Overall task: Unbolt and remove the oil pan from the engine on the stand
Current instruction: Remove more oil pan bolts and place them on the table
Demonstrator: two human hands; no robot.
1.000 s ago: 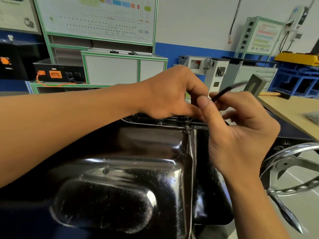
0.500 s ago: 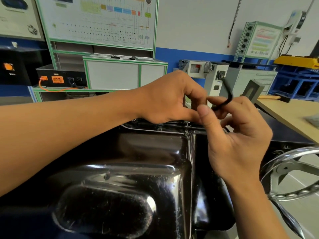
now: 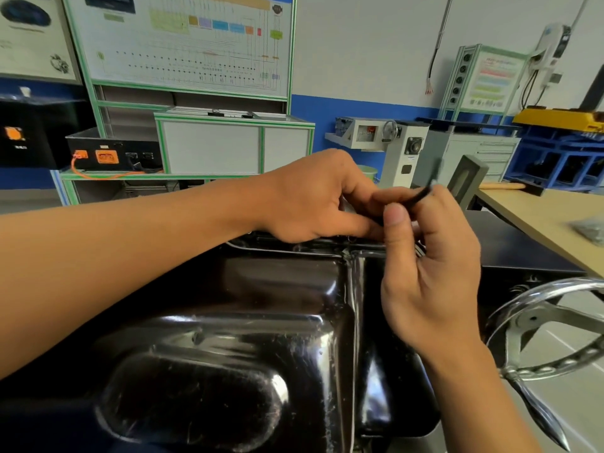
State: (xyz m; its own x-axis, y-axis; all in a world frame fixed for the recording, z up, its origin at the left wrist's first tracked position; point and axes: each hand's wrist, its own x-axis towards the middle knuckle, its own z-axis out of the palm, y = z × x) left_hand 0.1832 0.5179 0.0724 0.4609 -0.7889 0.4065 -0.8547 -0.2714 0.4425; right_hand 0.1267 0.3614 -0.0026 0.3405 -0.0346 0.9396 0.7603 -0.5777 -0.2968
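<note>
Two hands, one black oil pan (image 3: 261,354), one thin black key (image 3: 421,194)!
The right hand (image 3: 431,273) pinches the key above the pan's far rim; the left hand (image 3: 320,197) curls beside it, grip hidden. The pan fills the foreground, one handwheel (image 3: 539,328) at its right. Print on the wall board (image 3: 183,44): too small to read.

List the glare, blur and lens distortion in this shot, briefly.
Head view: bright glare streaks cross the glossy black oil pan, washing out its surface detail. Head view: the upper end of the thin black tool, which the right hand pinches, is motion-smeared. Head view: the wide-angle lens tilts the green-framed board and stretches the handwheel at the frame's edge.
</note>
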